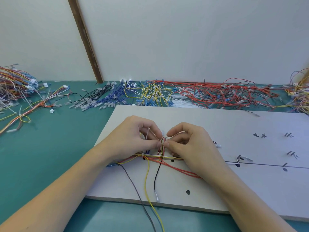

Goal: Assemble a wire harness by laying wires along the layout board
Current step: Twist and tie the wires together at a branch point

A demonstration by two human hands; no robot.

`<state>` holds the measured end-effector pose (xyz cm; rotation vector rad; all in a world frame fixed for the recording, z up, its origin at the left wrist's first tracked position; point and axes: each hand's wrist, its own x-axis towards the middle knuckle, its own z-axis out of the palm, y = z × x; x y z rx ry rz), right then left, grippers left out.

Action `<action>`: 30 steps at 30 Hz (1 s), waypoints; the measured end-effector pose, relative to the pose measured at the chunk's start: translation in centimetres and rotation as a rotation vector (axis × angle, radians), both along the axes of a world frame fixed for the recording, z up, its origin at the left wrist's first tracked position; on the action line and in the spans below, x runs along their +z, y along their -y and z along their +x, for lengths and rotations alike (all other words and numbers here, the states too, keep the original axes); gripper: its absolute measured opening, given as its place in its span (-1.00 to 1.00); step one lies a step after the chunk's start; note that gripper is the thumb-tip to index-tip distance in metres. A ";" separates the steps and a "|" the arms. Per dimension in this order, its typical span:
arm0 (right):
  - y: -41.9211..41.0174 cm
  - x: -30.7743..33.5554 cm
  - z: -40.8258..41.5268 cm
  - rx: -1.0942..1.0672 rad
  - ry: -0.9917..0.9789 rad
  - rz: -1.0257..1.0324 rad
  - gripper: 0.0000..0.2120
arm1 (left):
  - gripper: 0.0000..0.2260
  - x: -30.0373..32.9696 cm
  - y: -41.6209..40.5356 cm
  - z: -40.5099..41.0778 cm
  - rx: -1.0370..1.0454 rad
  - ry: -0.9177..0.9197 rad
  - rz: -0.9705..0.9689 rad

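**Both hands pinching the wire bundle on the layout board**

Surface: green mat (55, 158) covers the bench. Behind it a pale wall (184, 39), with a dark wooden strip (85, 41) leaning down across it to the mat's far edge.

Landmark: the layout board (234, 190), a flat grey-white panel lying on the mat, with black dots, a drawn black line and handwritten marks on its right half.

Far left of the board: a heap of mixed-colour wires (15, 84) with white plugs. Between that heap and the board's left edge, a loose finished harness (38, 104) lies on the mat.

Behind the board, left to right along the wall: black wires (93, 96), blue wires (117, 94), yellow and white wires (153, 92), a bunch of white cable ties (182, 102), then a wide tangle of red wires (225, 94). Past the board's far right corner, another mixed heap (301, 94).

On the board's left half: left hand (133, 136), fingers curled, thumb and forefinger clamped on the wire bundle (161, 143); a thin white tie also runs through its fingers. Right hand (189, 144), fingers curled, pinches the same bundle from the other side, thumb tips nearly touching. Bundle lies along the drawn line beneath the hands; a grey, a yellow and a black wire trail off toward the board's near edge, red wires run under the right wrist.
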<state>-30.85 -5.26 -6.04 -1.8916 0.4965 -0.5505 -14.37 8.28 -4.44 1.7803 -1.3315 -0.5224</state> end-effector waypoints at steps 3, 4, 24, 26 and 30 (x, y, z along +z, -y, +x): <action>0.0 0.0 0.0 -0.004 0.020 0.015 -0.88 | -0.89 -0.1 0.0 0.0 0.013 0.029 -0.016; 0.0 -0.1 0.0 0.000 0.025 0.021 -0.89 | -0.90 -0.2 0.0 0.0 0.021 0.059 -0.028; -0.2 -0.6 -0.1 -0.024 0.062 -0.025 -0.83 | -0.77 0.4 0.2 -0.7 -0.039 0.205 -0.068; -0.1 -0.5 -0.2 -0.020 0.067 -0.021 -0.84 | -0.76 0.2 0.2 -0.6 -0.049 0.200 -0.060; -0.2 -0.6 -0.2 -0.008 0.066 -0.040 -0.84 | -0.79 -0.1 0.2 -0.3 -0.054 0.172 -0.052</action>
